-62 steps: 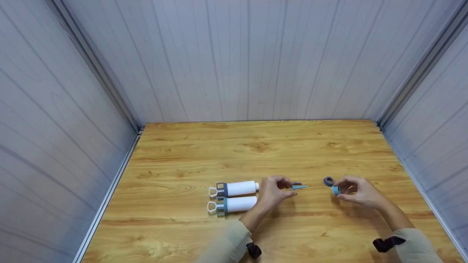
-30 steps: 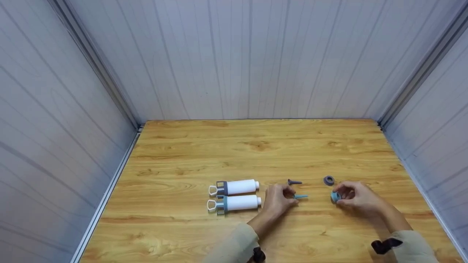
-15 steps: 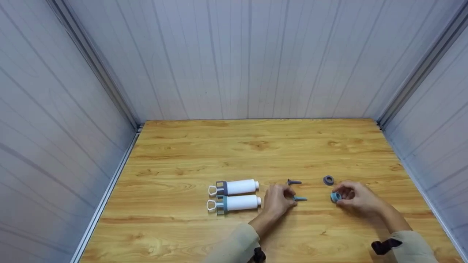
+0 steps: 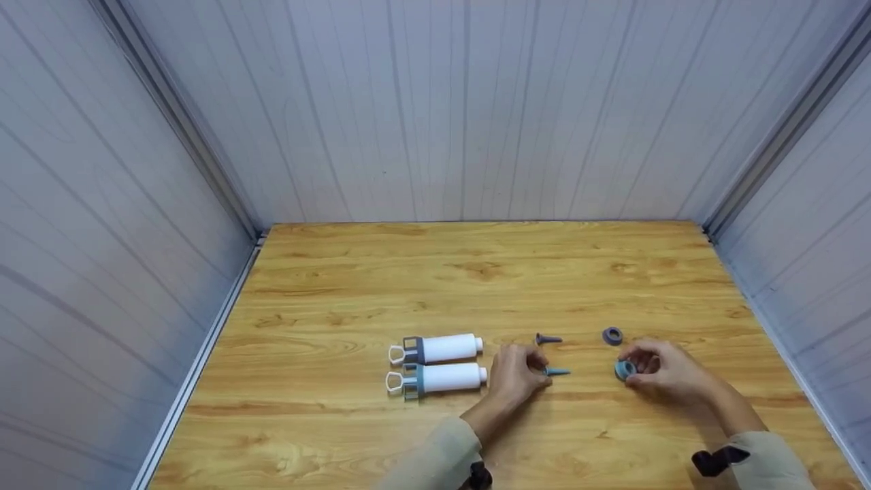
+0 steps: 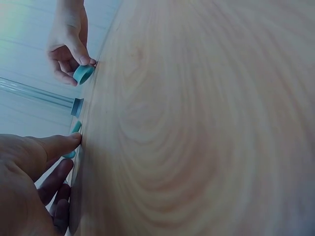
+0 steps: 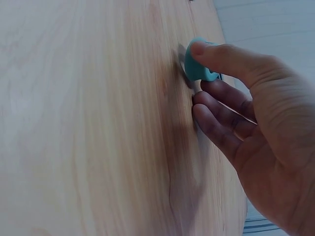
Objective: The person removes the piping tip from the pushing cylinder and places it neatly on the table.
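My left hand (image 4: 515, 374) pinches the wide end of a teal tapered nozzle (image 4: 559, 371), low over the table with its tip pointing right. In the left wrist view, thumb and fingertip close on that nozzle (image 5: 76, 128). My right hand (image 4: 670, 371) holds a teal ring cap (image 4: 624, 369) by its rim, down at the tabletop. The right wrist view shows the thumb on one side of the cap (image 6: 194, 66) and fingers on the other. Behind these lie a dark grey nozzle (image 4: 548, 339) and a dark grey ring cap (image 4: 612, 336).
Two white syringe-like tubes lie side by side left of my left hand, one with a dark grey collar (image 4: 449, 348), one with a teal collar (image 4: 450, 377). Both have white loop handles pointing left. Pale panel walls (image 4: 435, 122) enclose the wooden table (image 4: 381, 286).
Both hands have come toward the near side, the teal nozzle and teal cap with them, apart from the grey pieces. In the last half second they have barely moved.
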Demonstrator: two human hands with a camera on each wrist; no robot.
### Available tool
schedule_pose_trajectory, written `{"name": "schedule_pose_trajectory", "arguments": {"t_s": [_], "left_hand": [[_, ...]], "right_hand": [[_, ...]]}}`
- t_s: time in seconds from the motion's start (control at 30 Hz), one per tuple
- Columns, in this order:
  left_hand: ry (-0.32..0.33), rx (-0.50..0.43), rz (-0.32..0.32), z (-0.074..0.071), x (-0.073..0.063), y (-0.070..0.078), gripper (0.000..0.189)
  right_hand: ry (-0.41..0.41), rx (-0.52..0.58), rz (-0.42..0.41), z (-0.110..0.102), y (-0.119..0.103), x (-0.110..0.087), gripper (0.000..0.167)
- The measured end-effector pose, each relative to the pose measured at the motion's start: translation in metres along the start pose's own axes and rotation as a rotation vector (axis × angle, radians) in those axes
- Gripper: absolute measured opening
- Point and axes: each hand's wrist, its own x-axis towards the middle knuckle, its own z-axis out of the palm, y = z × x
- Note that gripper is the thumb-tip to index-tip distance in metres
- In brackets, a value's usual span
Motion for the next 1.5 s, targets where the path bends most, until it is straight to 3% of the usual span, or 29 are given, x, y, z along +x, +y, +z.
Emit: {"name": "schedule_pose_trajectory", "arguments": {"t_s": [0.3,0.67,1.07,1.33,1.5], "left_hand": [[-0.009,-0.015,-0.004,-0.001,-0.001,-0.002,0.022],[-0.026,-0.028,-0.020,-0.004,-0.003,0.002,0.026],[-0.060,-0.034,-0.056,-0.019,-0.002,0.009,0.033],[-0.021,-0.030,0.032,-0.035,-0.002,0.026,0.036],[-0.001,-0.029,0.081,-0.052,-0.002,0.026,0.034]], "right_hand": [[-0.022,0.003,-0.047,0.000,-0.004,0.000,0.030],[-0.007,-0.039,-0.041,-0.001,-0.002,0.001,0.032],[-0.007,0.027,-0.027,-0.010,-0.009,0.000,0.034],[0.077,-0.010,-0.121,-0.016,-0.012,-0.002,0.031],[0.126,0.007,-0.132,-0.011,-0.017,0.000,0.027]]}}
